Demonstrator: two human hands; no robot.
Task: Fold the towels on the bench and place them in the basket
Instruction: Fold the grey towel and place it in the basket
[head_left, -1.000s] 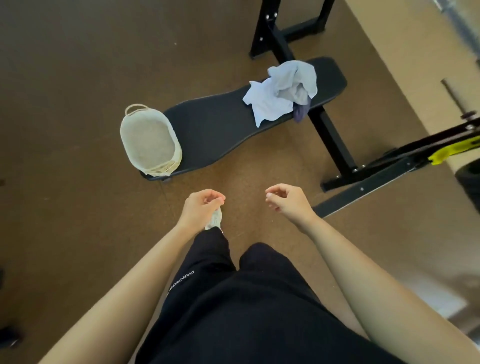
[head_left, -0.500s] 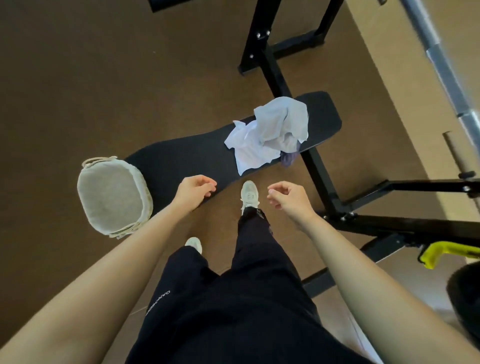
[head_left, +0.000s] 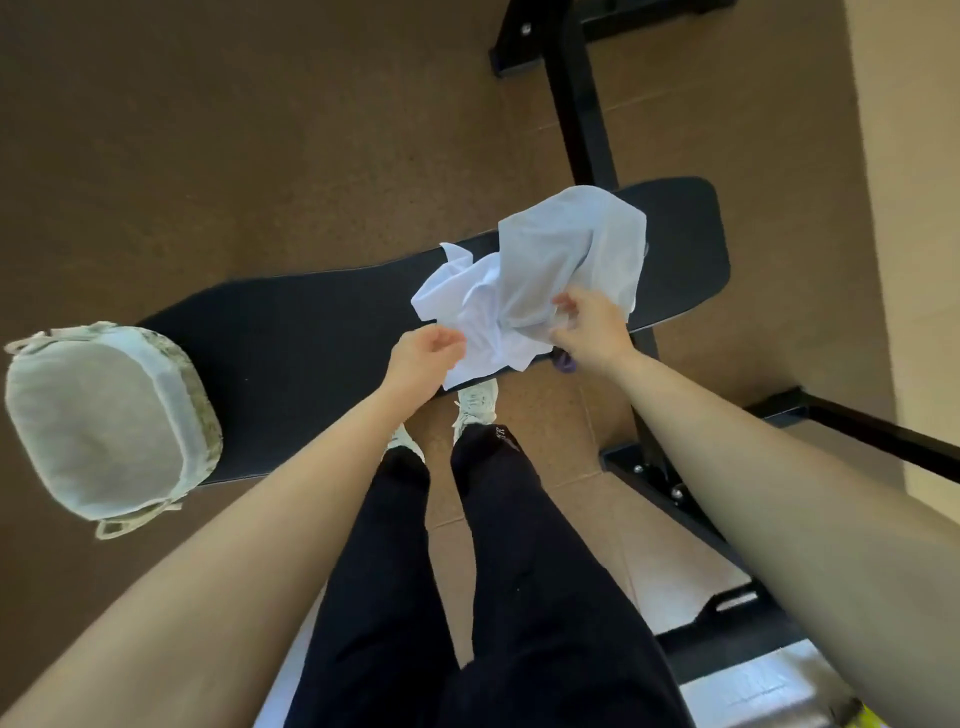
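A crumpled pile of towels lies on the right half of the black bench (head_left: 291, 332). A pale grey-blue towel (head_left: 576, 244) is on top, a white towel (head_left: 478, 322) lies under it, and a bit of a purple towel (head_left: 565, 362) shows below the bench edge. My right hand (head_left: 589, 327) pinches the lower edge of the grey-blue towel. My left hand (head_left: 421, 358) has its curled fingertips at the white towel's left edge; whether it grips is unclear. A cream woven basket (head_left: 200, 415) stands empty on the bench's left end.
The bench's black steel frame (head_left: 576, 104) runs away behind it, and more black bars (head_left: 878, 431) cross the floor to the right. My legs and pale shoes (head_left: 475, 405) stand right at the bench's near edge. Brown floor surrounds the bench.
I have stepped up to the bench. Both hands have moved forward from in front of my body onto the towel pile, the right one closing on the top towel.
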